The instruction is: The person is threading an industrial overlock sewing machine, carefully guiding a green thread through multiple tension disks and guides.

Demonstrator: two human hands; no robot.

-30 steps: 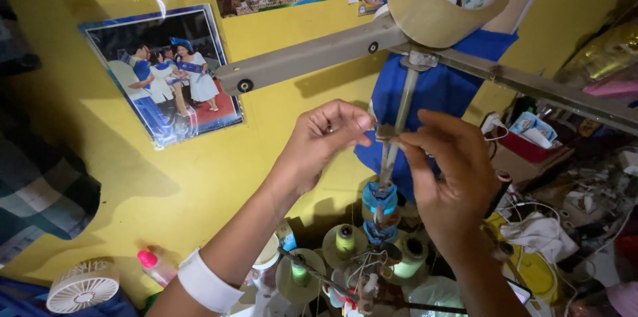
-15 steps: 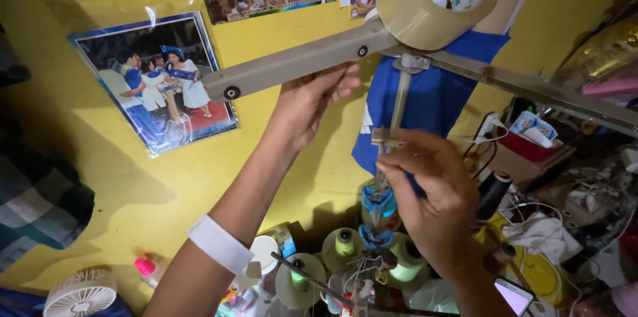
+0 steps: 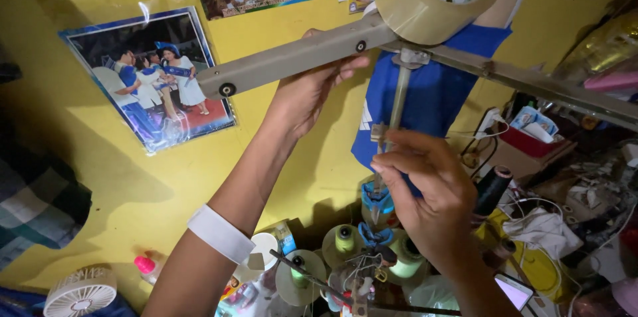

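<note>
- The left hand point(image 3: 307, 94) reaches up to the long flat grey metal bar point(image 3: 299, 58); its fingers wrap the lower edge and its grip is clenched on the bar near the middle.
- The bar's long axis runs from about 8 o'clock, at its black-capped end by the photo, up toward 2 o'clock, where it passes under a roll of tan packing tape point(image 3: 425, 1).
- A thin upright metal rod point(image 3: 397, 101) drops from the joint under the tape, its long axis close to 12-to-6 o'clock, tilted slightly, lower end pointing at the spools.
- The right hand point(image 3: 432, 201) sits at 5 o'clock of the left, fingertips pinched together beside the rod's lower part; it seems to nip a fine thread, though the thread is too thin to be sure.
- Below, at 6 o'clock, pale green thread spools point(image 3: 344, 238) stand on the cluttered counter, with a black spool point(image 3: 493, 187) to the right.
- A white wristband point(image 3: 220, 232) circles the left forearm.
- A framed group photograph point(image 3: 149, 78) hangs on the yellow wall point(image 3: 100, 184) at 9 o'clock, and a small white fan point(image 3: 80, 290) lies at 7 o'clock.
</note>
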